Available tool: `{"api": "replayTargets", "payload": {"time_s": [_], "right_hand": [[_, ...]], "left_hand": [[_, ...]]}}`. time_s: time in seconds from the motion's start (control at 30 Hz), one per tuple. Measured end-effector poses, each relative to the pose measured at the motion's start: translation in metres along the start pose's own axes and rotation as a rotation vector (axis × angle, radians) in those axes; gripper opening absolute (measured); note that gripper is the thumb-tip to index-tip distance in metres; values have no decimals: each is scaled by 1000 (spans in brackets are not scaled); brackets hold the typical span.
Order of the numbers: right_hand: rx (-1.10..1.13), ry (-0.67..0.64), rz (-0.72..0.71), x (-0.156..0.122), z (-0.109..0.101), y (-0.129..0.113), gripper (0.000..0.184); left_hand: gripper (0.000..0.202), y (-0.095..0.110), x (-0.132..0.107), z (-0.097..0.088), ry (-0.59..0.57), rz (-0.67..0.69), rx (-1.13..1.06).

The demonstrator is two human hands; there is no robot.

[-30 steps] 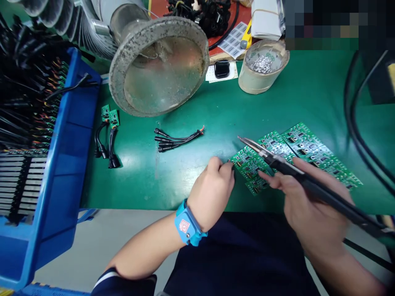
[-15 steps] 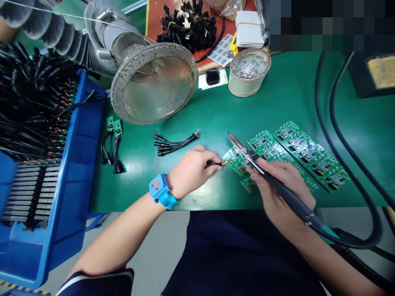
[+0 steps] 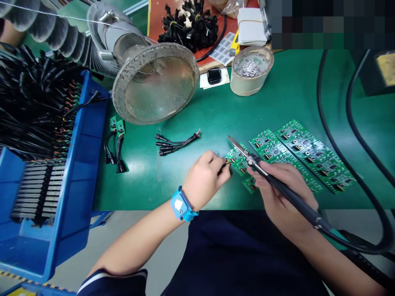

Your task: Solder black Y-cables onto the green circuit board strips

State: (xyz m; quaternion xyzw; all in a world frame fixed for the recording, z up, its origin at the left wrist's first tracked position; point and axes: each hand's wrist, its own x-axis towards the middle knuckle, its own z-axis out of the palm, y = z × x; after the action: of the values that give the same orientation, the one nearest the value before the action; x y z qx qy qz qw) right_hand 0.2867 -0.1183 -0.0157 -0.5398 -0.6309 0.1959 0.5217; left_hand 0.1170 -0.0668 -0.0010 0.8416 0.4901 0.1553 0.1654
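Wire [image 3: 226,163], pinched in the left hand [image 3: 205,179], meets a small circuit board [image 3: 240,166] just right of frame centre; the right hand [image 3: 282,197] grips the soldering iron [image 3: 271,179] just above, so a slip could burn fingertips or bridge pads.

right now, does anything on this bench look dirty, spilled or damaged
Only the fume hood, back left of the mat: its rim is crusted with grey speckled residue. The left hand pinches a wire at the circuit boards, the right hand grips the soldering iron; nothing spilled.
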Motion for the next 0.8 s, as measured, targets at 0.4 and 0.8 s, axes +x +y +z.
{"api": "replayTargets", "payload": {"time_s": [0.4,0.8], "right_hand": [[-36,127,-149,-6,-7,10,44],[11,15,-224,-16,-9,12,39]], "left_hand": [[13,3,-3,9,66,-77,26],[15,4,-2,9,17,-70,72]]}}
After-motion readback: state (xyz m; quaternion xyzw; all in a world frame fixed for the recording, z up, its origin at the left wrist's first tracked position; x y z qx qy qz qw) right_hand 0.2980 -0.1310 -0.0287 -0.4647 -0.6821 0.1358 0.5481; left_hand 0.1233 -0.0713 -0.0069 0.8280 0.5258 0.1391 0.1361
